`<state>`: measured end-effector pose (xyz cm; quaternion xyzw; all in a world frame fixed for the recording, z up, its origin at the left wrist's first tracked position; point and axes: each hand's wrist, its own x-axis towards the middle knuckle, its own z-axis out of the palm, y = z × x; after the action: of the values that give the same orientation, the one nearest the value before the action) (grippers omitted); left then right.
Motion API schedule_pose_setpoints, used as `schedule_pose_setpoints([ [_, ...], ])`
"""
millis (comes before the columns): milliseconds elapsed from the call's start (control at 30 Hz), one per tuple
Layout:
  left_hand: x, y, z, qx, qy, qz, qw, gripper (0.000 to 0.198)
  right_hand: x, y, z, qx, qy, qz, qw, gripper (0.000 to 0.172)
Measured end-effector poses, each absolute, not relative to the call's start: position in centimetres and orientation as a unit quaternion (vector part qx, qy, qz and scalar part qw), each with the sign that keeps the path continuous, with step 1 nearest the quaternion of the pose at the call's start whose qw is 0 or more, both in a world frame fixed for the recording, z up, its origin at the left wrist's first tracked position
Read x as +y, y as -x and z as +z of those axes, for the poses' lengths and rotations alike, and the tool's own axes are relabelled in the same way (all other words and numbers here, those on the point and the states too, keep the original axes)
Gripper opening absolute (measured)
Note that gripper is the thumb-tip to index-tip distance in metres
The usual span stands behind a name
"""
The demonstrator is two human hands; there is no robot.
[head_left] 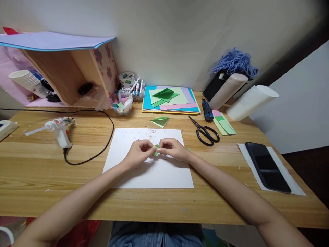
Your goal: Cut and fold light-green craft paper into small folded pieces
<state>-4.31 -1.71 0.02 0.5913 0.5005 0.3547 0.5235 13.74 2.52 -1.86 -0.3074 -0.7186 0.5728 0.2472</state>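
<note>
Between my two hands is a small piece of green paper (156, 150), mostly covered by my fingers. My left hand (140, 151) pinches it from the left with thumb and forefinger. From the right, my right hand (173, 149) pinches its other side. Both hands are just above a white sheet (123, 178) with small coloured marks on it. A folded green paper triangle (160, 121) lies beyond the sheet's far edge. Farther back, darker green folded pieces (164, 94) rest on a stack of coloured paper (150, 107).
Black scissors (205, 132), a blue utility knife (207, 110) and paper strips (224, 124) lie to the right, with a phone (267, 166) beyond. A glue gun (59, 130) with its black cord lies left. A scrap tub (123, 104) and markers (137, 88) stand at the back.
</note>
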Motion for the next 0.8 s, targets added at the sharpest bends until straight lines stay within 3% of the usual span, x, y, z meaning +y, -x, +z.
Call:
schedule_pose_setpoints([
  [267, -1.53, 4.57, 0.02, 0.487, -0.583, 0.354, 0.546, 0.02, 2.19, -13.73, -1.32, -0.76, 0.302, 0.531, 0.22, 0.03],
  [400, -1.5, 4.6, 0.05, 0.464, -0.576, 0.354, 0.573, 0.019, 2.19, -13.82, -1.56, -0.737, 0.285, 0.578, 0.204, 0.031],
  [567, -1.47, 4.26, 0.08, 0.447, -0.557, 0.355, 0.603, 0.021, 2.19, -13.75, -2.18, -0.675, 0.28, 0.645, 0.22, 0.029],
  [800, -1.38, 4.32, -0.01, 0.428, -0.53, 0.366, 0.634, 0.024, 2.0, -13.45, -2.12, -0.705, 0.278, 0.605, 0.243, 0.03],
])
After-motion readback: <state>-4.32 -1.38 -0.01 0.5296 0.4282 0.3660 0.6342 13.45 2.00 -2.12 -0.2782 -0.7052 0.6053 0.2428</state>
